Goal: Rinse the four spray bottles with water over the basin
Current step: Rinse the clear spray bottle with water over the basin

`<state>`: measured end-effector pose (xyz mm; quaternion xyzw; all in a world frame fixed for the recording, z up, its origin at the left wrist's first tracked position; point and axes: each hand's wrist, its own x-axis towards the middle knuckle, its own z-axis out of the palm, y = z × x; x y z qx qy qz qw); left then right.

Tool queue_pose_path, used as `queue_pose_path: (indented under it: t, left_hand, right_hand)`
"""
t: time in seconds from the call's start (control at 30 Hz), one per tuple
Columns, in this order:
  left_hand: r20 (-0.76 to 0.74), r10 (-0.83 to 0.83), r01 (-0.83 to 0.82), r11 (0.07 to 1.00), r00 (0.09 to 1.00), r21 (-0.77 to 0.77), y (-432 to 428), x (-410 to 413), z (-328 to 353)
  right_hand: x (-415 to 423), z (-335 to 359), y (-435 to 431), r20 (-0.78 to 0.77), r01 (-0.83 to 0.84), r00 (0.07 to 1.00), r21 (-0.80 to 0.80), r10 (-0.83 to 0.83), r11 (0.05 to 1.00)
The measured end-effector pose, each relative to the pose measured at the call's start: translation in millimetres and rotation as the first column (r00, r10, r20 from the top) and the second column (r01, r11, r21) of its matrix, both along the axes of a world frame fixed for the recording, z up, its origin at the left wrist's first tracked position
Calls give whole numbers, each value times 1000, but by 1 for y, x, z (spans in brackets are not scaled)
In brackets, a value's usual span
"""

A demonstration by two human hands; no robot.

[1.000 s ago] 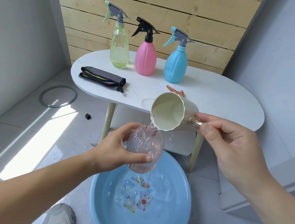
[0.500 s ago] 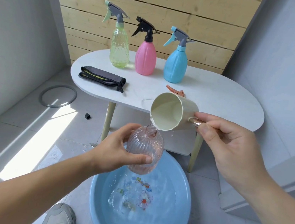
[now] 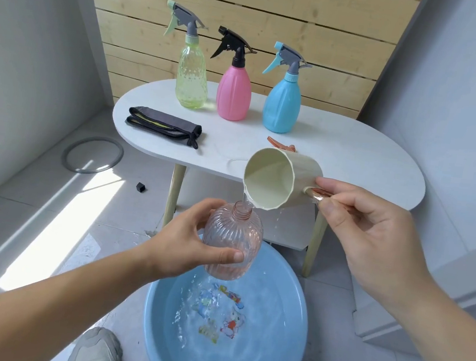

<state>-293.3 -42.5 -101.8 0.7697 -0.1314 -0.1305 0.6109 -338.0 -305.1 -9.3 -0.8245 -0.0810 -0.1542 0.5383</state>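
Over the basin (image 3: 293,316) the left hand (image 3: 180,248) wraps the uncapped bottle (image 3: 233,236), upright, and the right hand (image 3: 371,235) pinches the tilted cup (image 3: 290,180) by its handle — pouring faster could overshoot the narrow neck (image 3: 242,211), wetting the floor or loosening the grip.

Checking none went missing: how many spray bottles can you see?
4. The green bottle, pink bottle and blue bottle stand in a row on the table; the clear bottle, its sprayer off, is in the left hand above the basin.
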Motion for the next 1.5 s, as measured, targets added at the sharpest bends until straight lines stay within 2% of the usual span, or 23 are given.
queue_pose_path:
  t: [1.3,1.5]
  left_hand:
    - [-5,2,-2,1000,1000,11,-1,1,-5]
    - [-5,-7,7,1000,1000,13,-2,0,-5]
  right_hand:
    - [-3,-2,1,103,15,995,-160,1,987]
    - [-3,-2,1,169,30,986,-223,8,974]
